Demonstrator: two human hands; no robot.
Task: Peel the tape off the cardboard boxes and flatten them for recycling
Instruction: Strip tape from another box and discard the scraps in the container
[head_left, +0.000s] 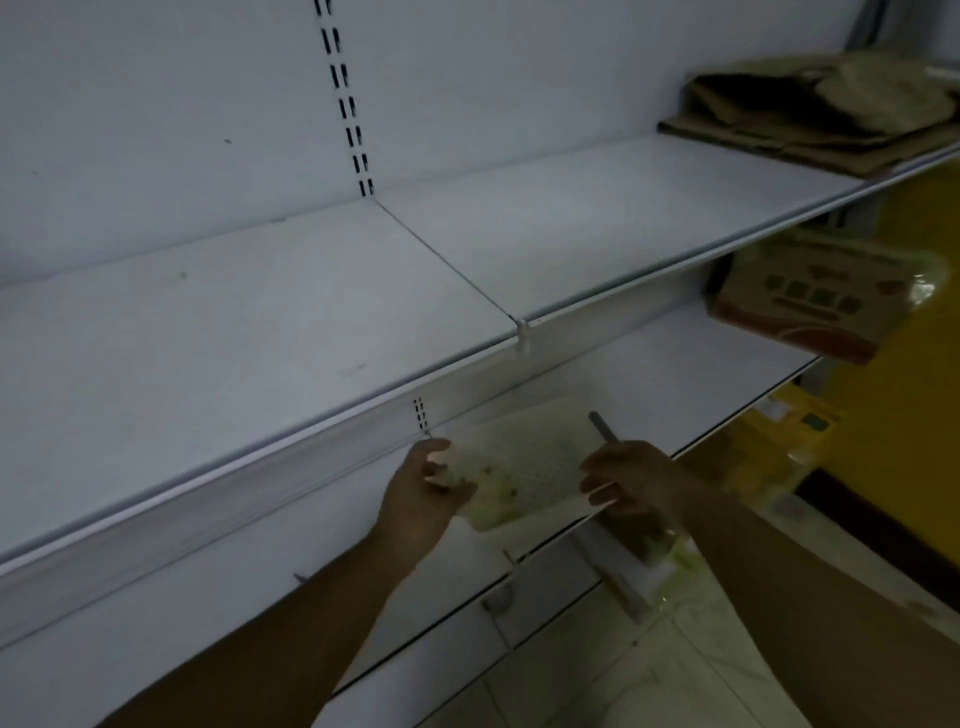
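Both my hands hold a small white box (524, 467) with a dotted pattern and greenish print, just under the front lip of the upper shelf. My left hand (423, 493) grips its left end. My right hand (628, 480) grips its right end and also holds a thin grey tool (602, 427) that sticks up past the fingers. A pile of flattened brown cardboard (810, 119) lies on the upper shelf at the far right. A printed cardboard box (802, 304) with red and green marks stands on the lower shelf to the right.
White metal shelving fills the view: the upper shelf (260, 332) runs across, the lower shelf (675, 384) sits beneath it. Slotted uprights (345, 98) run up the back panel. Yellow packages (789, 431) and a pale tiled floor (675, 670) lie lower right.
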